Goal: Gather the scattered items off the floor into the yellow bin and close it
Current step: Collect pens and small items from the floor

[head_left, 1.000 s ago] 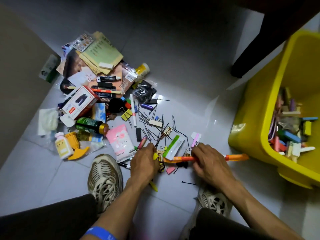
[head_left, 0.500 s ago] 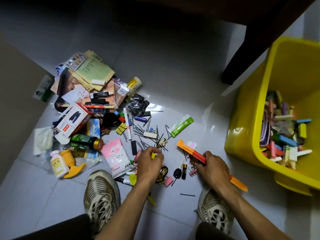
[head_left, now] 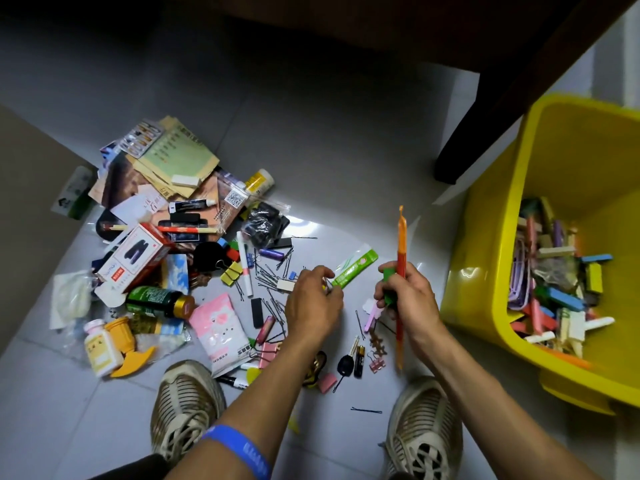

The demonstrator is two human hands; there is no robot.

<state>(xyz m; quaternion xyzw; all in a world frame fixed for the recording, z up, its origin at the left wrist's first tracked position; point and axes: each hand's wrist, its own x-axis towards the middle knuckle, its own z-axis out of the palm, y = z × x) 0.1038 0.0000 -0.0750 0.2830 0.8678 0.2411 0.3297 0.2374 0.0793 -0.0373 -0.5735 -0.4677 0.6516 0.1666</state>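
My right hand (head_left: 407,299) grips a long orange stick (head_left: 401,258) held nearly upright, together with a small green piece (head_left: 389,285). My left hand (head_left: 313,301) pinches the near end of a green sachet (head_left: 353,270) lying on the floor and seems to hold small items too. The open yellow bin (head_left: 491,237) stands at the right, partly filled with coloured blocks (head_left: 561,292). Scattered items cover the tiles: hairpins (head_left: 273,282), a pink packet (head_left: 220,327), a green bottle (head_left: 157,301), a red-and-white box (head_left: 136,258), a battery (head_left: 359,361), clips.
A heap of papers and envelopes (head_left: 173,164) lies at the back left. A dark table leg (head_left: 485,109) stands just behind the bin. My two shoes (head_left: 187,400) (head_left: 424,431) frame the near floor. A brown wall panel (head_left: 27,188) runs along the left.
My right hand lifted the orange stick from a slant on the floor to nearly upright. My left hand moved forward and right to the green sachet.
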